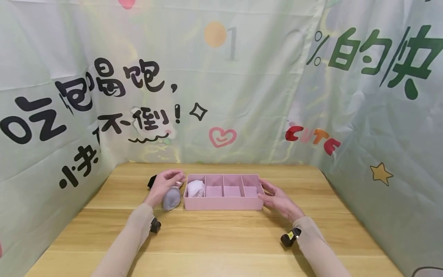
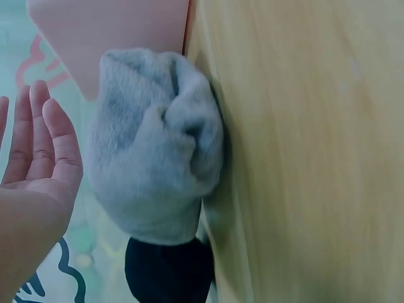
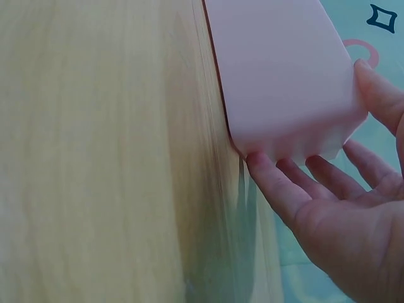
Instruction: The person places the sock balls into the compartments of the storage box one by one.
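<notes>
A pink four-part storage box (image 1: 223, 204) stands on the table, a white balled-up cloth bundle (image 1: 196, 188) in its leftmost compartment. My right hand (image 1: 282, 202) touches the box's right end, fingertips spread along the end wall and thumb at the rim. To the left of the box, my left hand (image 1: 166, 184) hovers with loosely extended fingers and an empty palm. Below it lies a fuzzy grey rolled-up bundle, like a balled sock (image 2: 151, 151). A black bundle (image 2: 169, 268) lies beside the grey one, mostly hidden behind my left hand in the head view.
The wooden table (image 1: 221, 238) reaches toward me in front of the box. Printed fabric curtains (image 1: 242, 96) hang at the back and on both sides. Three of the box's compartments show a bare pink floor.
</notes>
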Motion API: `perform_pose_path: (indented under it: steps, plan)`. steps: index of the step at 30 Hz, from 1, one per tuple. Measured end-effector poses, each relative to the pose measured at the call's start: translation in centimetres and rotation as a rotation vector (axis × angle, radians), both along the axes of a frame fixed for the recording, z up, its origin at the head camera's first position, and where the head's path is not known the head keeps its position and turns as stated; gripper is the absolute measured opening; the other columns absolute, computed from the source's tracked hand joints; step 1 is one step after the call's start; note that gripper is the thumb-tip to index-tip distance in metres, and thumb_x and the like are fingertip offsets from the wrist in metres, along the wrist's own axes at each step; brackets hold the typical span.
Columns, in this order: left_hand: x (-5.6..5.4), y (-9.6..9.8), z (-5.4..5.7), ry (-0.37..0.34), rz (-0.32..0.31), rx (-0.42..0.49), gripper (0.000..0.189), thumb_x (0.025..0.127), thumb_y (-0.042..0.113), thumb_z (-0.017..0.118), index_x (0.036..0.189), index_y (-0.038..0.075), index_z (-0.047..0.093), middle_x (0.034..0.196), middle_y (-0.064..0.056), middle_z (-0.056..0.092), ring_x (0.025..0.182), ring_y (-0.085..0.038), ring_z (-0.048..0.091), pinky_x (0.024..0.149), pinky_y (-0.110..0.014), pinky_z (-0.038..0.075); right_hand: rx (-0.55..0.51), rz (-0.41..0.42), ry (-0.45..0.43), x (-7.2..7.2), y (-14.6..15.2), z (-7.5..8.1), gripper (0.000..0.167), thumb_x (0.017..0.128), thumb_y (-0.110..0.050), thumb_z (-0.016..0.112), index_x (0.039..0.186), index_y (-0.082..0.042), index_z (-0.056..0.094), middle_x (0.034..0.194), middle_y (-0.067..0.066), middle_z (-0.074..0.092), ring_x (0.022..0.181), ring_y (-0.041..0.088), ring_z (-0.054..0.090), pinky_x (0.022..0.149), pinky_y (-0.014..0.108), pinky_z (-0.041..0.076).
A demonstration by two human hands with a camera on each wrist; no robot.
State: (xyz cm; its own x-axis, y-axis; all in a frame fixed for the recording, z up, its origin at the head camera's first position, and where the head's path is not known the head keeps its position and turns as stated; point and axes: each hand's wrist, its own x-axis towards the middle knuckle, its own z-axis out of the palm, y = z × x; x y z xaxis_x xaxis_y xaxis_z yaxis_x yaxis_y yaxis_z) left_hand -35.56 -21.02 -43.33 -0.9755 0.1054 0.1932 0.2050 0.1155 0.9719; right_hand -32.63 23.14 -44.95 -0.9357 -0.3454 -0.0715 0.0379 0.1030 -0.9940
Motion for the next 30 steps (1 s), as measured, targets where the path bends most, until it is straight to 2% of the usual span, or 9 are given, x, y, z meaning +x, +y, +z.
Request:
perform_pose_path:
  steps: [3, 6, 8, 13, 15, 19, 22, 25, 30]
  plan:
    - [0.3, -0.4, 0.2, 0.004, 0.009, -0.026, 0.05, 0.088, 0.038, 0.073, 0.118, -0.001, 0.065, 0.112, -0.021, 0.07, 0.093, -0.018, 0.069, 0.079, -0.03, 0.057, -0.013, -0.011, -0.007, -0.1, 0.1, -0.1, 0.074, 0.097, -0.008, 0.059, 0.158, -0.011, 0.017, 0.163, 0.02, 0.009, 0.143, 0.042, 0.03, 0.108, 0.045, 0.042]
    - [0.5, -0.8, 0.1, 0.013, 0.02, -0.053, 0.05, 0.089, 0.036, 0.073, 0.119, -0.003, 0.065, 0.11, -0.018, 0.07, 0.088, -0.011, 0.068, 0.076, -0.028, 0.057, -0.023, -0.015, -0.011, -0.2, 0.1, -0.2, 0.074, 0.097, -0.009, 0.06, 0.158, -0.012, 0.018, 0.163, 0.019, 0.01, 0.142, 0.041, 0.031, 0.106, 0.042, 0.044]
    - [0.6, -1.2, 0.0, 0.017, 0.023, -0.065, 0.051, 0.089, 0.033, 0.072, 0.12, -0.006, 0.063, 0.109, -0.016, 0.071, 0.087, -0.011, 0.068, 0.076, -0.029, 0.057, -0.029, -0.012, -0.018, -0.2, 0.1, -0.2, 0.075, 0.097, -0.009, 0.06, 0.158, -0.012, 0.017, 0.163, 0.019, 0.01, 0.143, 0.041, 0.031, 0.106, 0.041, 0.045]
    - [1.0, -1.9, -0.2, 0.019, 0.019, -0.077, 0.052, 0.09, 0.03, 0.073, 0.122, -0.009, 0.061, 0.109, -0.012, 0.071, 0.091, -0.022, 0.066, 0.075, -0.029, 0.057, -0.047, 0.009, -0.025, -0.2, 0.3, -0.3, 0.075, 0.097, -0.008, 0.059, 0.158, -0.01, 0.015, 0.163, 0.02, 0.009, 0.143, 0.041, 0.029, 0.105, 0.04, 0.046]
    - [1.1, -2.2, -0.2, 0.023, 0.016, -0.086, 0.051, 0.09, 0.029, 0.073, 0.121, -0.008, 0.061, 0.111, -0.009, 0.071, 0.093, -0.023, 0.065, 0.075, -0.028, 0.057, -0.052, 0.016, -0.019, -0.3, 0.5, -0.4, 0.075, 0.097, -0.007, 0.059, 0.158, -0.009, 0.014, 0.163, 0.021, 0.008, 0.143, 0.042, 0.03, 0.105, 0.04, 0.046]
    - [1.3, -3.1, -0.4, 0.033, 0.037, -0.11, 0.047, 0.088, 0.028, 0.075, 0.12, -0.005, 0.064, 0.11, -0.002, 0.071, 0.095, -0.011, 0.064, 0.078, -0.022, 0.054, -0.051, 0.025, -0.005, -0.5, 0.5, -0.3, 0.075, 0.098, -0.007, 0.059, 0.158, -0.01, 0.014, 0.163, 0.021, 0.007, 0.143, 0.042, 0.029, 0.106, 0.04, 0.045]
    - [1.4, -3.6, -0.7, 0.039, 0.046, -0.13, 0.043, 0.086, 0.023, 0.077, 0.117, -0.004, 0.066, 0.111, -0.005, 0.07, 0.094, -0.006, 0.063, 0.08, -0.018, 0.052, -0.051, 0.022, -0.006, -0.4, 0.4, -0.3, 0.076, 0.097, -0.008, 0.06, 0.158, -0.011, 0.015, 0.163, 0.02, 0.008, 0.143, 0.042, 0.029, 0.105, 0.04, 0.045]
    - [1.6, -4.0, -1.0, 0.042, 0.037, -0.157, 0.04, 0.084, 0.019, 0.078, 0.116, -0.002, 0.067, 0.116, -0.013, 0.068, 0.096, -0.007, 0.063, 0.082, -0.017, 0.05, -0.05, 0.015, -0.016, -0.2, 0.4, -0.4, 0.076, 0.097, -0.008, 0.06, 0.158, -0.01, 0.016, 0.163, 0.02, 0.009, 0.142, 0.042, 0.031, 0.103, 0.039, 0.047]
    - [1.7, -4.6, -1.3, 0.022, -0.021, -0.196, 0.044, 0.084, 0.016, 0.079, 0.121, -0.002, 0.064, 0.123, -0.023, 0.064, 0.106, -0.02, 0.064, 0.085, -0.017, 0.05, -0.061, 0.012, -0.026, -0.2, 0.4, -0.5, 0.076, 0.096, -0.007, 0.061, 0.158, -0.011, 0.015, 0.164, 0.019, 0.009, 0.142, 0.042, 0.032, 0.102, 0.037, 0.049]
